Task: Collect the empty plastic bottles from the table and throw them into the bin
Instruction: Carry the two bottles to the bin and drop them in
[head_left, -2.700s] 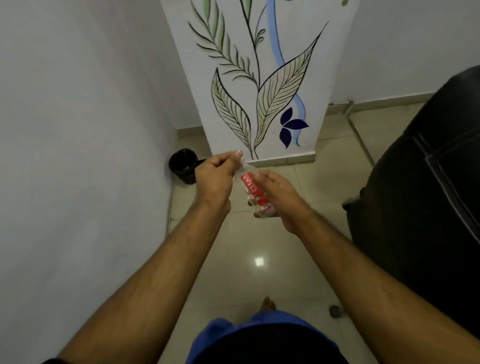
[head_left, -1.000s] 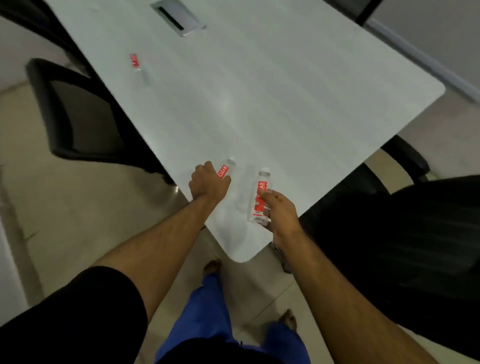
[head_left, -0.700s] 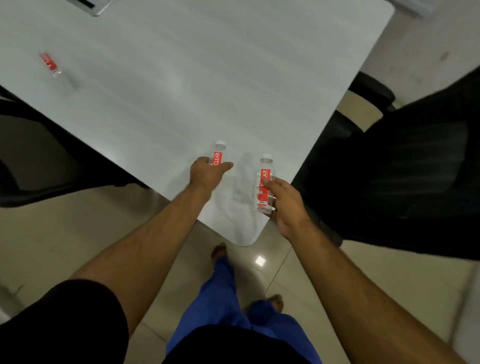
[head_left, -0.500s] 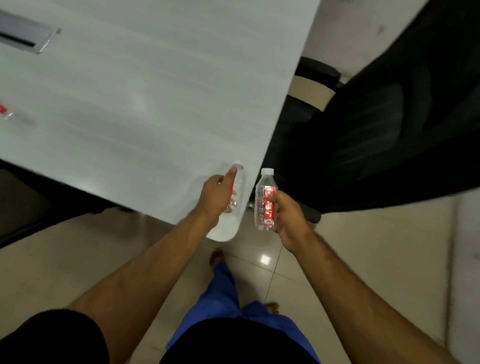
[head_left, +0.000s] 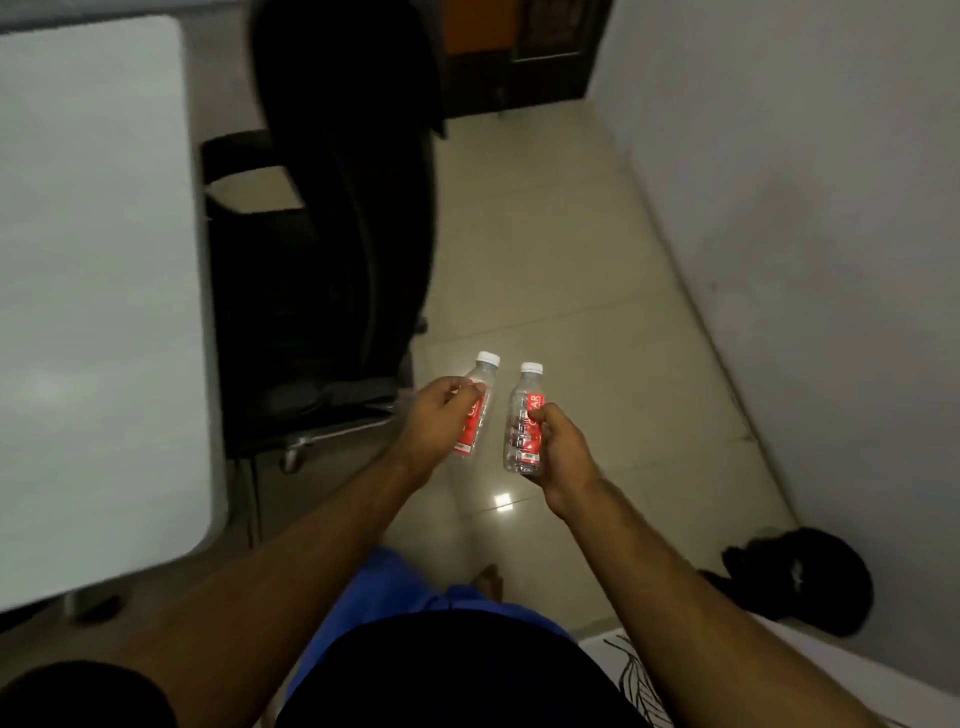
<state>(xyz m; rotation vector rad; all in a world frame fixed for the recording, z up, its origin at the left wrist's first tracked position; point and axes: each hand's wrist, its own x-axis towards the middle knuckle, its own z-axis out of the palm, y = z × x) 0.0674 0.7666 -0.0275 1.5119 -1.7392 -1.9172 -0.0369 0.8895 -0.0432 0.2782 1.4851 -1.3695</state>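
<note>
Each hand was clamped on an upright bottle, left hand (head_left: 435, 422), right hand (head_left: 561, 448); the bin (head_left: 802, 579) lay low, nearer the right.

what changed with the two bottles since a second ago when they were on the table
Both bottles have left the table: the left hand carries the left bottle, the right hand the right bottle, now over the floor, the person turned away. Caps stayed on, grips unchanged.
</note>
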